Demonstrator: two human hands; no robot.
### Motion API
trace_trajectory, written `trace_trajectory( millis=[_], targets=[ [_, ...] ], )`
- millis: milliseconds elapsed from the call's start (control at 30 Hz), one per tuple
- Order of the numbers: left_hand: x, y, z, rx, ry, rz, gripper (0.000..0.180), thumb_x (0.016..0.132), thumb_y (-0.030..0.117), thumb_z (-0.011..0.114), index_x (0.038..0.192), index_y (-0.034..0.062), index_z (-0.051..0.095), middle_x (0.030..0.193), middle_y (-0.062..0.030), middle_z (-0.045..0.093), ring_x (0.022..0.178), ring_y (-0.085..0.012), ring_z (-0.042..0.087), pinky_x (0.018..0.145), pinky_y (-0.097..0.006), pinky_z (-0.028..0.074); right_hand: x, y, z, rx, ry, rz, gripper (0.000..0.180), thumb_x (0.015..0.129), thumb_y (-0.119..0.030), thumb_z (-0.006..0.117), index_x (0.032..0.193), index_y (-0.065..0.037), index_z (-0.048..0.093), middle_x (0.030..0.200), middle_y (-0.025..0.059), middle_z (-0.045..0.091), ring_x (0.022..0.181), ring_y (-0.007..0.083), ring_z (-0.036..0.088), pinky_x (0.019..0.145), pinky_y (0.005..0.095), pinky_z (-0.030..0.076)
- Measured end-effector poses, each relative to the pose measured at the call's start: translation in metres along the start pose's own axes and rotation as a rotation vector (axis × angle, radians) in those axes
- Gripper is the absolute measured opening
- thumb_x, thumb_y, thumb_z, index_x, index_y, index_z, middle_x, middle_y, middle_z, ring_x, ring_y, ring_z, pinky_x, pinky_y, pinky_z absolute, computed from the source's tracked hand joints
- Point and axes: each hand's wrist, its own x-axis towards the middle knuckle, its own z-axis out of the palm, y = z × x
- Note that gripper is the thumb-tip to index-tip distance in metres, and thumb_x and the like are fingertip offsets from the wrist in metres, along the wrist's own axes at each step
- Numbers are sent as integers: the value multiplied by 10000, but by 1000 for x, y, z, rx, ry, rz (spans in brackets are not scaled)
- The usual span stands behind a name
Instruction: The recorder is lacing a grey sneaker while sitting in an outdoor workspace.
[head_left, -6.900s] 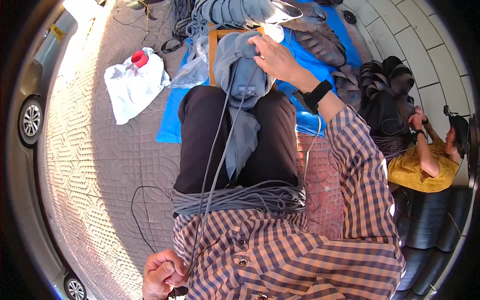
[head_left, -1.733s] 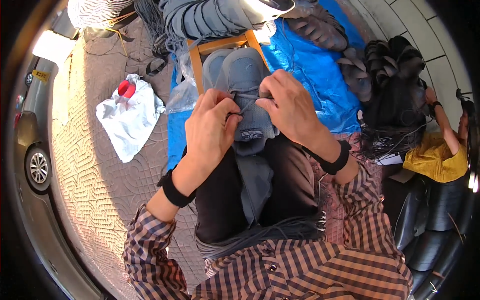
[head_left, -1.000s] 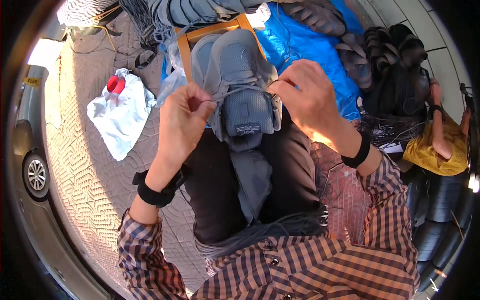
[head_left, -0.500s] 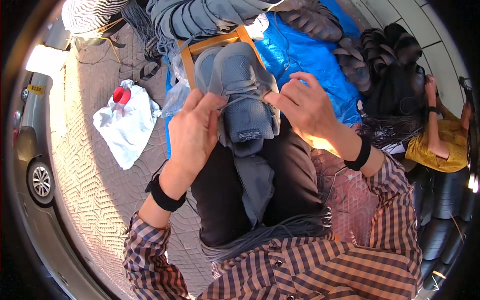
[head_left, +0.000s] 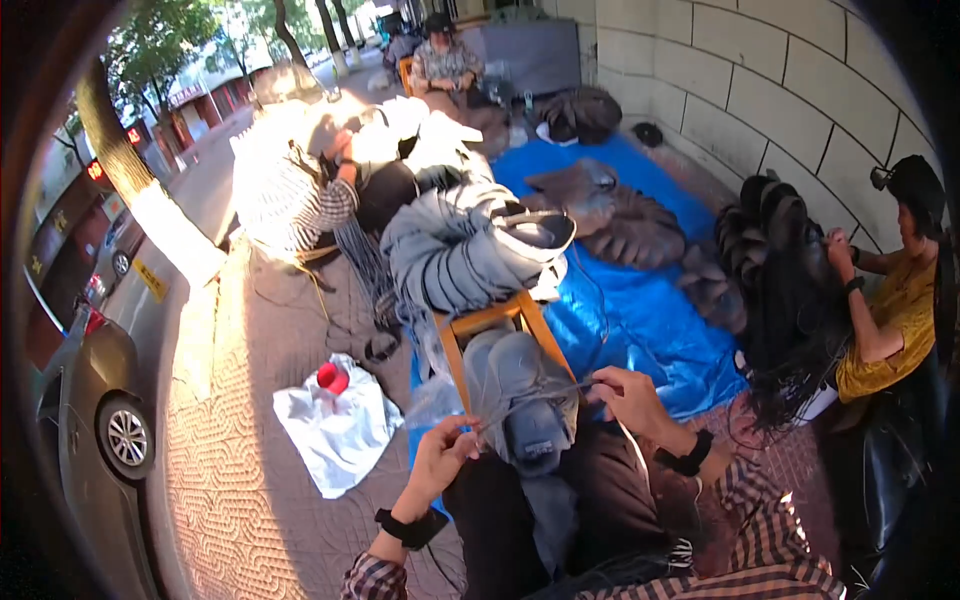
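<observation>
A grey shoe upper (head_left: 540, 425) rests on my lap, its rounded toe pointing away and a second grey toe beside it. My left hand (head_left: 443, 462) is at its left side, thumb and fingers pinched on a grey shoelace (head_left: 525, 398). On the other side, my right hand (head_left: 642, 408) is closed on the lace too. Strands stretch across the tongue between both hands, slightly blurred. A pale lace end (head_left: 636, 455) hangs below my right hand.
Ahead stands a wooden stool (head_left: 450, 345) with a bundle of grey uppers (head_left: 455, 255). A blue tarp (head_left: 640, 345) carries dark piles of uppers (head_left: 625, 225). At left lies a white bag (head_left: 345, 430) with a red roll (head_left: 332, 378). Co-workers sit ahead and right; a car (head_left: 95, 440) is parked left.
The view has tilted up, showing the street and co-workers ahead. My hands have drawn apart from close over the shoe's tongue to either side, with lace strands stretched between them.
</observation>
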Motion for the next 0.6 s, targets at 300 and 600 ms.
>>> trace_trajectory(
  millis=[300,600],
  targets=[
    [-59,-59,-128,-1457,396,-10,201,897,11,507,1092,54,532,636,65,378,498,-20,317,433,-168,280,8,99,-105,1356,502,117,246,870,-88,615,1098,3,595,980,89,669,652,107,621,597,233,530],
    [-171,-148,-277,-1413,737,73,266,906,28,488,1166,47,542,942,-40,641,694,-100,568,598,-225,474,-53,217,-258,1198,942,357,295,821,26,541,1098,-30,627,1009,66,692,742,95,631,676,215,545]
  ],
)
